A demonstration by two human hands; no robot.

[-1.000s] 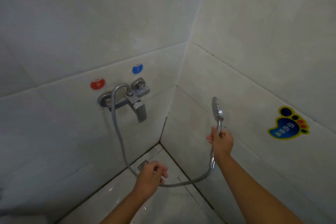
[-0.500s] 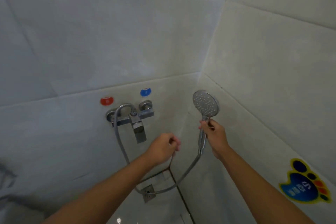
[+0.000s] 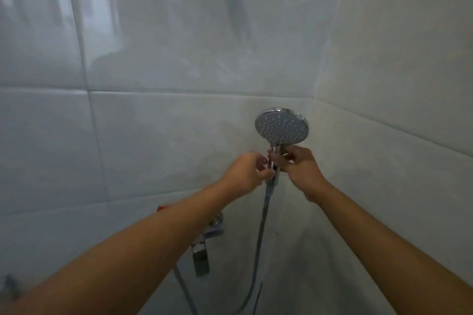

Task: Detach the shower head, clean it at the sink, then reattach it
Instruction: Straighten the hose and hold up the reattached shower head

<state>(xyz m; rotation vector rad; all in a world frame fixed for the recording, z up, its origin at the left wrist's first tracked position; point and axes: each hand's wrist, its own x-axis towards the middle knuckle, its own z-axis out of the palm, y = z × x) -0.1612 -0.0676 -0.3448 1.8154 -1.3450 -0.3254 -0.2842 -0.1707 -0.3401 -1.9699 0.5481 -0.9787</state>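
Note:
A round chrome shower head (image 3: pixel 281 126) with a dotted grey spray face is raised in front of the tiled corner, its face turned toward me. My right hand (image 3: pixel 299 169) grips the handle just below the head. My left hand (image 3: pixel 248 174) holds the lower end of the handle, where the metal hose (image 3: pixel 261 233) joins it. The hose hangs down from there and loops toward the floor. Most of the handle is hidden by my fingers.
The chrome mixer tap (image 3: pixel 204 243) is fixed to the left wall below my left forearm, with part of a red marker (image 3: pixel 161 208) above it. Glossy tiled walls meet in a corner (image 3: pixel 330 41) just right of the shower head.
My right hand has lifted the shower head higher and turned its face toward me. My left hand has come up from below and taken hold of the handle's lower end. The view tilted upward.

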